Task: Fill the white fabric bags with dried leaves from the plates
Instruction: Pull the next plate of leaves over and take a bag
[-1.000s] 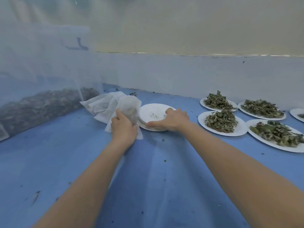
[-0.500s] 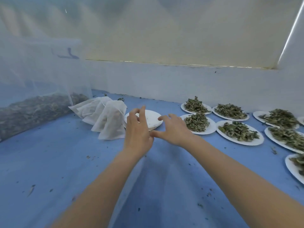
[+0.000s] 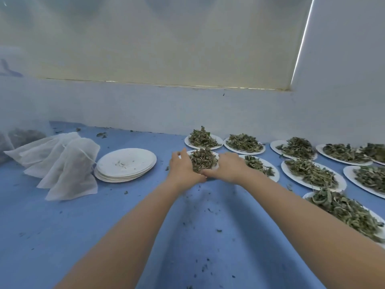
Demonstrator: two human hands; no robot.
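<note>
Blue cloth covers the table [image 3: 62, 226], and a pale wall runs along the back. At the left of the frame lie the white fabric bags [image 3: 62, 163], leaning on each other. Just beside them sits a stack of empty plates [image 3: 126, 164] with a few crumbs on top.

Near the middle, both hands reach to one plate of dried leaves [image 3: 203, 158]. The left hand [image 3: 183, 167] cups the left side of the pile with curled fingers. The right hand [image 3: 227, 167] curls around the right side. They seem to be closing on the plate or its leaves, but I cannot tell if it is off the table yet. More full plates [image 3: 310, 173] fill the right side of the frame.

I think the step now is picking up a fresh plate of leaves. Next, it has to go over to the bags on the left. One bag must be opened wide, or the light leaves will spill.
</note>
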